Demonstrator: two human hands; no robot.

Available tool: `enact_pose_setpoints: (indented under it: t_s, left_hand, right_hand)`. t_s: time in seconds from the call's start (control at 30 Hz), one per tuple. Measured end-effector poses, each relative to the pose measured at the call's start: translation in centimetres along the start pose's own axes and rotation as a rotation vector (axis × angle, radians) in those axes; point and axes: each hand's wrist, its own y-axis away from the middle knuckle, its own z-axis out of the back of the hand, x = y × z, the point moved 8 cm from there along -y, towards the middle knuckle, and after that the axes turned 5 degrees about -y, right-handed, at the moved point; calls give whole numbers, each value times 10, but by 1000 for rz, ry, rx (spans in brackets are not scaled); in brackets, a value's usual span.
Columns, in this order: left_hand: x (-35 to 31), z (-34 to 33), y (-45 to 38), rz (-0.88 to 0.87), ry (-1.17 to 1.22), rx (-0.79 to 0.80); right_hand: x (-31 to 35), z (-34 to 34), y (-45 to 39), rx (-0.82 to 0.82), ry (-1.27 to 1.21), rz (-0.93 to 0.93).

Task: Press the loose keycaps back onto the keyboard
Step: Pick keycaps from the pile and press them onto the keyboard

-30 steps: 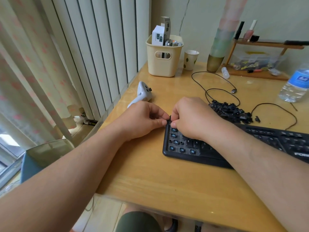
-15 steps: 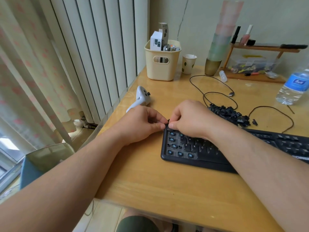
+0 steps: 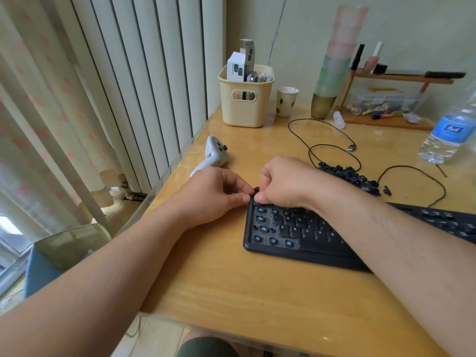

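While both hands crowd one corner, little has shifted across the last second; the lines run from largest thing to smallest.

Surface: the pale yellow wooden surface [image 3: 257,284] carries everything as before; only the head camera has drifted a little, so the whole scene sits slightly differently in view.

Keyboard: the flat black plastic keyboard [image 3: 304,243] lies where it lay a second ago; its left-hand columns show bare blue switch stems with no caps, while lettered caps such as Z, X and C are already seated beside them; by my reading the job is well short of done.

Loose caps: the heap of loose black plastic keycaps [image 3: 353,177] rests beyond the keyboard's far edge, near a thin black cable [image 3: 332,148]; the pile looks unchanged.

Right hand: the right hand [image 3: 286,184] is held over the keyboard's far left corner, fingers curled down, its grip tight on a small black keycap [image 3: 256,189] at that corner.

Left hand: the left hand [image 3: 213,194] meets it from the left, thumb and forefinger pinched close at the same cap; compared with a second ago the fingertips have closed in slightly.

Meaning: the cap seems to be being lined up or pressed home at the corner socket; whether it has seated I cannot tell, since the fingers hide it.
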Motion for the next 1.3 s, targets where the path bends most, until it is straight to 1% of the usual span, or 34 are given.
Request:
enact_pose_setpoints:
  t_s: [0.07, 0.13, 0.2, 0.33, 0.57, 0.73, 0.8, 0.9, 0.97, 1.1, 1.23, 1.3]
  left_hand:
    - [-1, 0, 0, -1, 10, 0]
    - [-1, 0, 0, -4, 16, 4]
    - [-2, 0, 0, -5, 11, 6]
    - [-2, 0, 0, -1, 3, 0]
    - [-3, 0, 0, -11, -3, 2]
    - [-3, 0, 1, -12, -12, -16]
    - [-3, 0, 1, -7, -13, -19]
    - [-4, 0, 0, -16, -26, -18]
    - [-5, 0, 0, -29, -32, -15]
    - [-4, 1, 0, -20, -24, -31]
    - [-2, -1, -1, 16, 4, -27]
    - [-1, -3, -2, 45, 47, -25]
  right_hand:
    - [-8, 0, -3, 47, -131, -59]
    - [-11, 0, -5, 71, -185, -78]
    - [-9, -1, -5, 78, -148, -70]
    - [-2, 3, -2, 39, 1, -16]
    - [9, -2, 5, -25, 53, 53]
    - [5, -1, -3, 91, -28, -24]
    - [3, 0, -3, 115, -12, -29]
    - [9, -2, 0, 54, 62, 16]
    - [12, -4, 0, 9, 64, 27]
    - [2, 2, -6, 26, -24, -31]
    - [-5, 0, 1, 20, -88, 40]
    - [-13, 1, 4, -45, -176, 71]
